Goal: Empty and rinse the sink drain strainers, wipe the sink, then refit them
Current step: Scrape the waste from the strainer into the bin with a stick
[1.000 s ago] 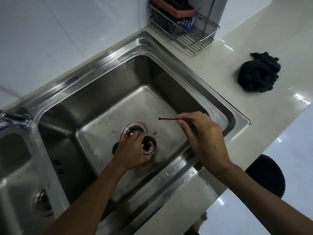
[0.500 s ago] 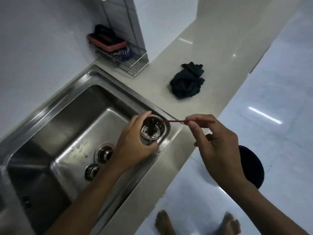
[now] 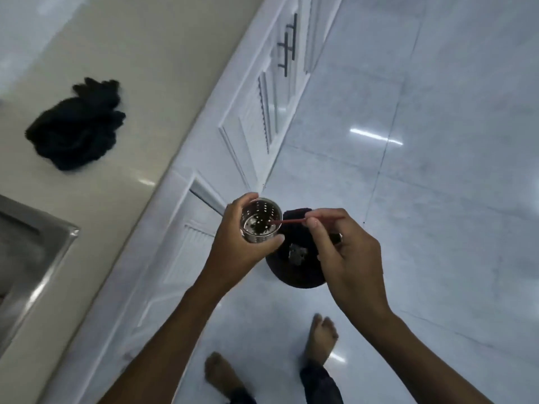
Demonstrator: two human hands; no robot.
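My left hand [image 3: 233, 252] is wrapped around the perforated round steel drain strainer [image 3: 260, 221], holding it out past the counter [image 3: 122, 83] edge above the dark round bin [image 3: 297, 258] on the pale tiled floor [image 3: 437, 170]. My right hand [image 3: 347, 258] pinches a thin red stick [image 3: 294, 220], its tip inside the strainer among dark bits. A crumpled black cloth [image 3: 77, 126] lies on the counter, the steel sink [image 3: 35, 252] corner at left.

arms [image 3: 180, 325]: bare, sleeveless | feet [image 3: 322, 338]: bare | trouser cuffs [image 3: 320, 384]: dark
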